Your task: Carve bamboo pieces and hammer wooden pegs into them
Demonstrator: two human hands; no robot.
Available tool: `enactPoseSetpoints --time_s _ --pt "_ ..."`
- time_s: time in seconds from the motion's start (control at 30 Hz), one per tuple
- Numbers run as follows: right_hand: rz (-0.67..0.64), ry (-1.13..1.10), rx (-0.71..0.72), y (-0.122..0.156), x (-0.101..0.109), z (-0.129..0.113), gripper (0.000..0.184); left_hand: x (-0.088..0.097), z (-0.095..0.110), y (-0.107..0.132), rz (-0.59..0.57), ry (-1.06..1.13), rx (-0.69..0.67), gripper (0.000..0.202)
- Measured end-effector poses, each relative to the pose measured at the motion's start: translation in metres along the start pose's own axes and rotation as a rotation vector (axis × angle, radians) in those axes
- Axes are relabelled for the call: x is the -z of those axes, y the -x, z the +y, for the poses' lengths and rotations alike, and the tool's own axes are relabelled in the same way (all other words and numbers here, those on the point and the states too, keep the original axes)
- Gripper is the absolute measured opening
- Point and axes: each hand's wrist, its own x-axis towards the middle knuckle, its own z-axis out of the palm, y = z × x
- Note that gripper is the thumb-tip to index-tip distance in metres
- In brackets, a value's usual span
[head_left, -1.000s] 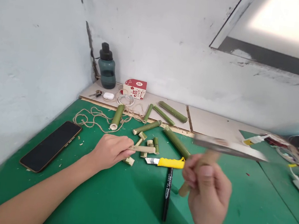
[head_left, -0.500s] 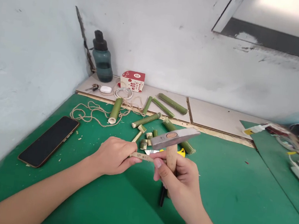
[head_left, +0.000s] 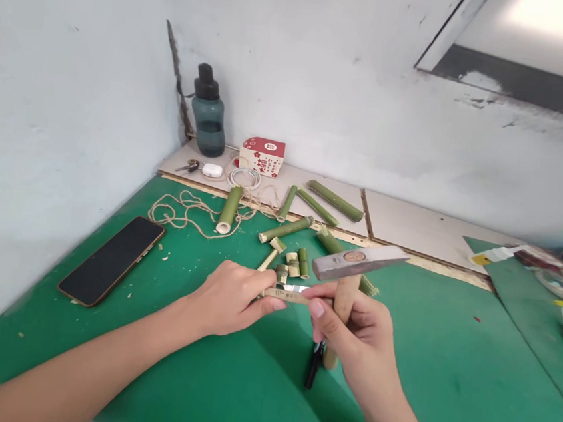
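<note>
Phone: a dark phone [head_left: 111, 260] lies face up on the green worktop [head_left: 222, 393], pale chips scattered nearby.
Back ledge, left end: keys [head_left: 192, 165], a tall dark bottle [head_left: 209, 119] standing upright, a white case [head_left: 212, 171], a coiled cable [head_left: 244, 187] and a red-and-white box [head_left: 262, 156].
Twine: loose loops of twine [head_left: 164, 205] spread beside a bamboo tube [head_left: 230, 209], whose cut end faces the person.
Left hand: the left hand [head_left: 235, 298] is closed around the left end of a pale printed stick [head_left: 292, 297], above the worktop.
Short bamboo: several cut pieces [head_left: 292, 264] stand and lie just beyond the stick, near a partly hidden blade [head_left: 297, 289].
Marker: a black marker [head_left: 314, 365] lies partly behind the right hand.
Right hand: the right hand [head_left: 362, 333] holds a hammer [head_left: 359, 263] by its wooden handle, head uppermost; thumb and forefinger meet at the stick's right end.
Far right: a small white bottle [head_left: 498, 254] lies on its side.
</note>
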Motion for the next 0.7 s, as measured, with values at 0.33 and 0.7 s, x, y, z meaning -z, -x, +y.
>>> enactPoseSetpoints --time_s 0.33,0.7 --pt "-0.301 -0.246 -0.261 -0.005 0.003 -0.006 0.036 -0.012 0.007 0.005 0.057 -0.033 -0.119 0.047" --pt "-0.213 -0.362 -0.26 -0.006 0.005 -0.001 0.028 -0.009 0.017 0.002 -0.018 0.046 0.014 0.044"
